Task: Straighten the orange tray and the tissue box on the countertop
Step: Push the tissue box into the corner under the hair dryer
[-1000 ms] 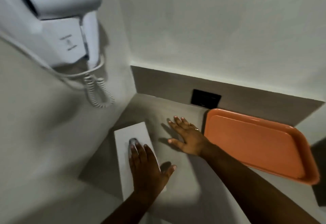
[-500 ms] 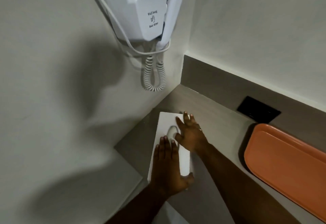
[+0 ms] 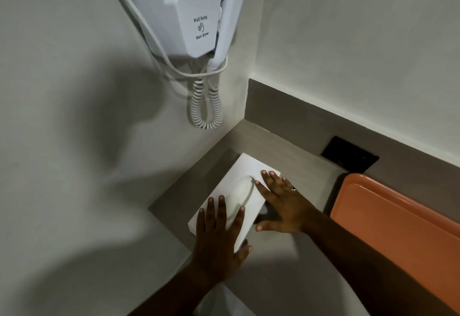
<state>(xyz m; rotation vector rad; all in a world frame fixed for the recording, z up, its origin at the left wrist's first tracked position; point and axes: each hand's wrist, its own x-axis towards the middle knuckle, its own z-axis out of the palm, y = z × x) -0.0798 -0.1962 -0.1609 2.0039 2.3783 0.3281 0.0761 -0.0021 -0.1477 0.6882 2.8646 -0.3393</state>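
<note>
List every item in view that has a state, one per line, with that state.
White rectangular tissue box: flat on the grey countertop, skewed to the walls, both hands on it.
Left hand: open, palm flat on the box's near end.
Right hand: open, fingers spread across the box's far right edge.
Orange plastic tray: flat on the countertop, empty, untouched.
White wall-hung hair dryer: docked in its holder, coiled cord hanging.

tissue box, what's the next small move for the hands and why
Probably a slight turn of the tissue box to square it with the wall. Both the left hand and right hand lie flat on it, and it sits at an angle in the countertop corner.
</note>
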